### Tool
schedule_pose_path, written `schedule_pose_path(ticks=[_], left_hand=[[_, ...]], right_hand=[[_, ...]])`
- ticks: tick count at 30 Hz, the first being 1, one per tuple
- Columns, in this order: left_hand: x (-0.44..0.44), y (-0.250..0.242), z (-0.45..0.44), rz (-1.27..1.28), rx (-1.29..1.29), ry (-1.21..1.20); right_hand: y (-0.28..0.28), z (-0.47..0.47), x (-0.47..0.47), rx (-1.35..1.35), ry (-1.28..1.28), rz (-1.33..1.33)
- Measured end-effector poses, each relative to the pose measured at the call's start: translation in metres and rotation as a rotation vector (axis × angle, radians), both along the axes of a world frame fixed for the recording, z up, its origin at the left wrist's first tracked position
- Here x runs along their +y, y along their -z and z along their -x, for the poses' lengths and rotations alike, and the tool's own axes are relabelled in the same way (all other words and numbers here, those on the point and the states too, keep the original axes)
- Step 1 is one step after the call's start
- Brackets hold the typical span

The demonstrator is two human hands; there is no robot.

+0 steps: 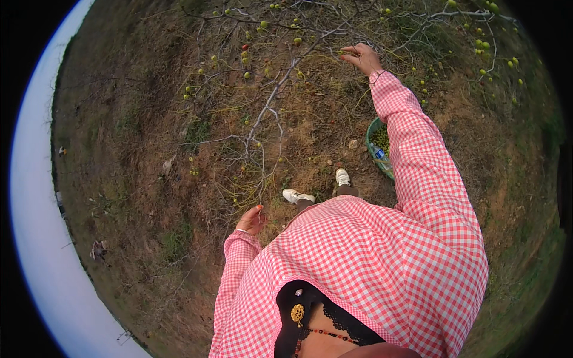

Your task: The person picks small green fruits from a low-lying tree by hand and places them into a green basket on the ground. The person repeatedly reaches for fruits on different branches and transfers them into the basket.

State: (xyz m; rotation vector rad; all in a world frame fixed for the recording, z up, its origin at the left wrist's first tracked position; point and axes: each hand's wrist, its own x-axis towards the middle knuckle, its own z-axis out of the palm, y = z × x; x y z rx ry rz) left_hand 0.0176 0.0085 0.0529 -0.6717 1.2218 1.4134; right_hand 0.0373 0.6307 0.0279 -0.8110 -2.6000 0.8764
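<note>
A bare, thorny grey branch (pixel 278 85) with small green, yellow and red fruits (pixel 246 75) reaches down toward me. At its lower tip is my left hand (pixel 251 220), thumb and fingers closed around a thin twig. My right hand (pixel 361 58) is stretched out among the upper twigs, thumb and forefinger a little apart beside a small yellowish spot, perhaps a fruit; whether they grip it is unclear. Under my right forearm, partly hidden by the sleeve, a green basket (pixel 369 142) on the ground holds many small green fruits (pixel 381 136) and a plastic bottle (pixel 379 153) with a blue label.
More fruiting twigs (pixel 492 36) spread at the upper right. My white shoes (pixel 343 177) stand on dry, reddish soil with stones (pixel 353 144) and weeds (pixel 177 241). Far off at the left are small figures, perhaps people (pixel 98 250).
</note>
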Motion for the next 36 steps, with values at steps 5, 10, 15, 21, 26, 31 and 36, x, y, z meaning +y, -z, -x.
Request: schedule_pose_path(ticks=[5,10,15,21,26,31,36], left_hand=[[-0.001,0.001,0.001,0.036,0.005,-0.006],[-0.001,0.0,0.006,0.004,-0.003,0.048],[0.002,0.007,0.003,0.038,-0.028,-0.032],[0.002,0.022,0.003,-0.05,-0.046,0.035],[-0.001,0.024,0.002,0.037,-0.028,0.025],[0.004,0.02,0.002,0.038,-0.037,0.029],[0.01,0.013,-0.002,-0.009,-0.028,0.055]], right_hand=[[-0.002,0.005,-0.007,0.079,0.003,0.006],[0.002,-0.006,0.004,-0.017,0.168,-0.051],[0.012,-0.069,0.001,0.312,0.409,0.396],[0.057,-0.198,-0.072,0.331,0.914,0.738],[0.077,-0.256,-0.072,-0.235,0.977,0.626],[0.054,-0.253,-0.003,0.065,1.072,0.339],[0.038,-0.226,0.039,-0.032,0.865,0.266]])
